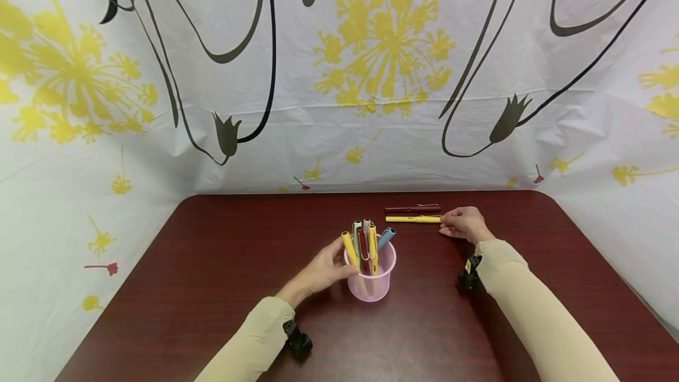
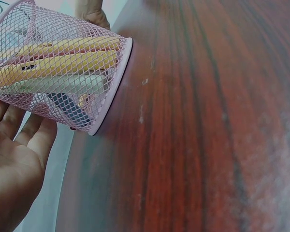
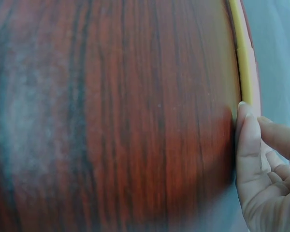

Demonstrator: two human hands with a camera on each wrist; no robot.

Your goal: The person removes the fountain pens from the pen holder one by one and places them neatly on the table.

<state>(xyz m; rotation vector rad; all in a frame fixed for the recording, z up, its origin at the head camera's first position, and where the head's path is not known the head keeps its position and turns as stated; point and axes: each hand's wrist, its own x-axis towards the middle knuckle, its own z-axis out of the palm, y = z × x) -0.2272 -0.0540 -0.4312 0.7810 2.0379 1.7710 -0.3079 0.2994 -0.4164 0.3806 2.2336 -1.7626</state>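
Note:
A pink mesh pen cup [image 1: 391,261] stands upright on the table, filled with several pens in yellow, dark red, pale and blue. My left hand [image 1: 321,267] holds the cup from its left side, thumb at the front of the rim and fingers round the far side. In the left wrist view the fingers [image 2: 41,140] lie along the mesh wall. At the back, a yellow pen [image 1: 412,219] lies lengthwise on the table, and my right hand [image 1: 467,224] pinches its right end between thumb and fingers. Just behind it lies a dark red pen [image 1: 411,209], parallel to it.
The dark red-brown wooden table [image 1: 223,287] has rounded far corners. Behind it and at the sides hangs a white cloth [image 1: 329,158] with yellow flowers and dark stems. A small black camera sits on each wrist, over light sleeves [image 1: 530,299].

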